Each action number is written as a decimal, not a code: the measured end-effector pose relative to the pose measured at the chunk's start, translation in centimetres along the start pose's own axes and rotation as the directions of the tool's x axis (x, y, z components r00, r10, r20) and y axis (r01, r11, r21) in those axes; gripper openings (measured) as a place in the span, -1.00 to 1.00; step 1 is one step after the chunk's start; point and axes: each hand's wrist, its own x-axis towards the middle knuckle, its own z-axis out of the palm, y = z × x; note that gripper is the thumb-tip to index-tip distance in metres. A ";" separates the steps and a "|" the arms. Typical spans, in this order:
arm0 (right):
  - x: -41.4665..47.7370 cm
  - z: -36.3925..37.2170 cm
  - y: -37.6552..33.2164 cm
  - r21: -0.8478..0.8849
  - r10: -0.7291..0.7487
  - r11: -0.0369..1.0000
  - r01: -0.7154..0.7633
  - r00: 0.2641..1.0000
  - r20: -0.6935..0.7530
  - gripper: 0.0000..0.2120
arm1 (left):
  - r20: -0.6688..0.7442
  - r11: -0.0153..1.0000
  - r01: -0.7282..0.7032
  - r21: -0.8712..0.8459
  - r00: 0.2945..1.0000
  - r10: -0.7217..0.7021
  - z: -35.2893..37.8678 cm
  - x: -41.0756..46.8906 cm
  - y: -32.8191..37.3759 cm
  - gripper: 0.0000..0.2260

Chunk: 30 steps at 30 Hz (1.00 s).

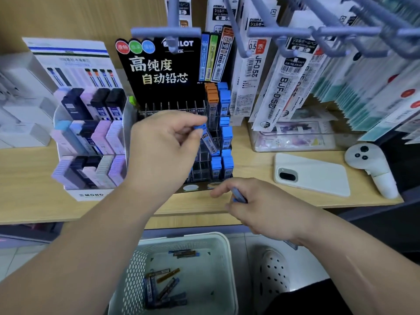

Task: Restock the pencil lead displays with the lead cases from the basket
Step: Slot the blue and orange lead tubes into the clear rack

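Nearest, low on the floor, stands the white basket (134,269) with perforated walls. Loose lead cases (163,289) lie on its bottom, most in a heap at the near left and a few by the far wall. A white clog (272,271) sits just beside its right wall.

Above the basket's far rim runs the front edge of the wooden counter (29,178). The right hand (256,208) hovers over that edge. Its fingers are curled round a blue case (238,196), of which only a short part shows.

A strip of bare counter lies between this edge and the foot of the Pilot display (159,71).

The left hand (163,142) is raised in front of that display. Thumb and fingers pinch the blue cap of a lead case (208,138). It is a clear, slim case marked HB, tilted with its lower end towards the slots. The filled slots are in the two right columns: blue-capped cases, with orange-capped ones at the top.

Touching the display's left side is the MONO display (91,194), with lilac, pale blue and dark cases in three tiers.

To the right, a white phone (318,176) lies face down near the front edge, and a white controller (372,167) sits beyond it.

Farthest back, refill packs (272,92) hang from grey hooks, over a clear box (293,139).
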 end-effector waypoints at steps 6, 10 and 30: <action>-0.1 -0.4 -0.2 0.051 -0.003 0.999 0.005 1.000 -0.025 -0.72 | 0.044 0.983 -0.152 0.102 0.988 0.149 0.9 0.1 -0.5 -0.81; -0.4 -0.8 0.0 0.122 0.020 0.992 -0.016 0.999 -0.031 -0.71 | 0.059 0.976 -0.189 0.108 0.981 0.184 0.9 0.6 -0.7 -0.82; -0.8 -0.4 -0.1 0.032 0.006 0.999 -0.004 0.999 -0.053 -0.74 | 0.239 0.816 -0.451 0.361 0.891 0.386 2.5 0.8 -1.6 -0.89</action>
